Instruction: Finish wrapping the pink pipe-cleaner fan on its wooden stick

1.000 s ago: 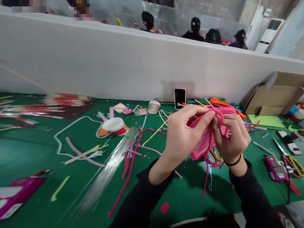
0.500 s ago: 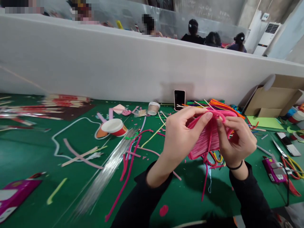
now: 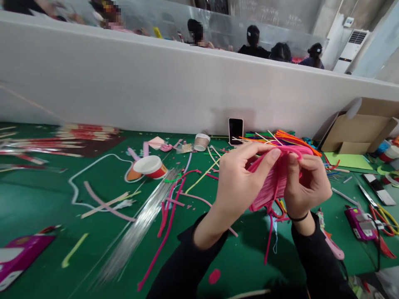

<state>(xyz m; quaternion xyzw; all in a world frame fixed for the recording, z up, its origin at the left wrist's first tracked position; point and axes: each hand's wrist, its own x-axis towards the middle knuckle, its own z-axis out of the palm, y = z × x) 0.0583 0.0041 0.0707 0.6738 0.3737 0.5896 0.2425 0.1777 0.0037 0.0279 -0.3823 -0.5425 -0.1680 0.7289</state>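
Note:
My left hand (image 3: 238, 180) pinches the upper edge of a pink piece covered in rows of fuzzy chenille stem (image 3: 266, 194), thumb on top. On the other side, my right hand (image 3: 307, 180) has its thumb and fingers closed on a pink stem loop (image 3: 301, 150) along the same edge. The piece is held tilted above the table, and the hands cover much of its top and right side. A pink strand (image 3: 269, 245) hangs from its lower end, beside a thin pale-blue cord loop (image 3: 275, 238).
On the green table (image 3: 124, 253) lie a bundle of shiny wires (image 3: 140, 224), pink stems (image 3: 166, 228) and a paper cup (image 3: 151, 167). A phone (image 3: 236, 131) leans on the white partition (image 3: 156, 87). Scissors (image 3: 368, 195), a purple device (image 3: 358, 224) and a cardboard box (image 3: 352, 128) stand right.
My right hand has shifted slightly left along the pink edge, and its forearm has moved left too, uncovering a pink-handled tool on the table. My left hand has barely moved.

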